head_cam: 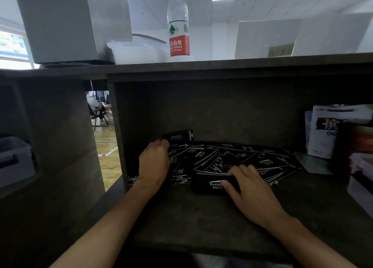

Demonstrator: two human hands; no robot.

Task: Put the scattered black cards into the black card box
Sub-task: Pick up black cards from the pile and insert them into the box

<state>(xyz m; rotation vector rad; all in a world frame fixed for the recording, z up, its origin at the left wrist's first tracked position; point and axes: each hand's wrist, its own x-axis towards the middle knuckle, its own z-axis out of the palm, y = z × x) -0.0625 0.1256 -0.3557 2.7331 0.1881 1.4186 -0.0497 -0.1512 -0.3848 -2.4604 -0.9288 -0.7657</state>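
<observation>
Left hand (154,162) grips the card box (178,136) while right hand (247,184) pinches a stack (210,185); square those cards (232,156) before sliding them in.

Black cards with white print (232,158) lie spread across the dark shelf floor (201,217). Black card box (177,136) behind them, at back left. White packets (323,132) stand right. Clear plastic bottle (178,23) on the top board above.
</observation>
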